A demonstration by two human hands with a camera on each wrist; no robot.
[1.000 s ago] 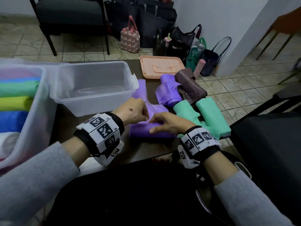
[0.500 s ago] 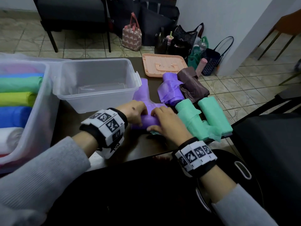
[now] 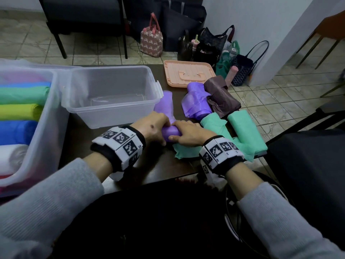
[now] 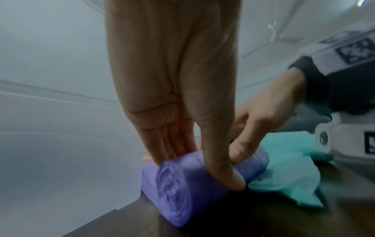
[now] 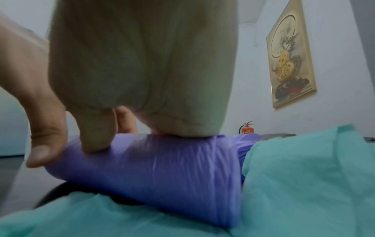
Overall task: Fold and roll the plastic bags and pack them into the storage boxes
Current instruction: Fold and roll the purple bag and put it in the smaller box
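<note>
Left hand (image 3: 152, 128) and right hand (image 3: 188, 134) side by side, fingers curled gripping purple bag roll (image 4: 194, 181)

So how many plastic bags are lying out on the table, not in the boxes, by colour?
Purple: 2, the half-rolled purple bag and the loose purple bag
Green: 2, the left green bag and the right green bag
Brown: 1, the brown bag
Total: 5

1. Purple roll (image 3: 169, 132): mid part hidden under both hands, head view.
2. Big storage box (image 3: 46, 116): cut off at left edge.
3. Left wrist view: fingertips behind roll, pic blurry.
</note>
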